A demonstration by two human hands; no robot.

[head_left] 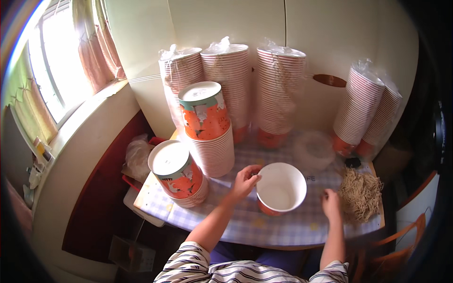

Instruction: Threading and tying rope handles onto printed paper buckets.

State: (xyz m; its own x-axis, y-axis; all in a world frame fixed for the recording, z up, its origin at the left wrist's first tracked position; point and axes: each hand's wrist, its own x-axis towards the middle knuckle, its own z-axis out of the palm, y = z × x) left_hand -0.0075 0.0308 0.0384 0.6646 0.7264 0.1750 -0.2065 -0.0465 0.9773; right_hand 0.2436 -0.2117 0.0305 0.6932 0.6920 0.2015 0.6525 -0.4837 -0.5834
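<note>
An empty white-lined paper cup (281, 188) with an orange outside stands upright in the middle of the checked table (264, 226). My left hand (245, 180) grips its left rim with thumb and fingers. My right hand (331, 203) rests on the table to the cup's right, fingers at the edge of a heap of pale dry noodles (361, 193); whether it holds any is unclear.
Two upside-down cup stacks (207, 127) (179, 173) stand at the left. Tall plastic-wrapped cup stacks (278, 94) (361, 108) line the wall. A stack of clear lids (314, 150) sits behind the cup. A window is at the far left, and an orange chair (401, 245) at the lower right.
</note>
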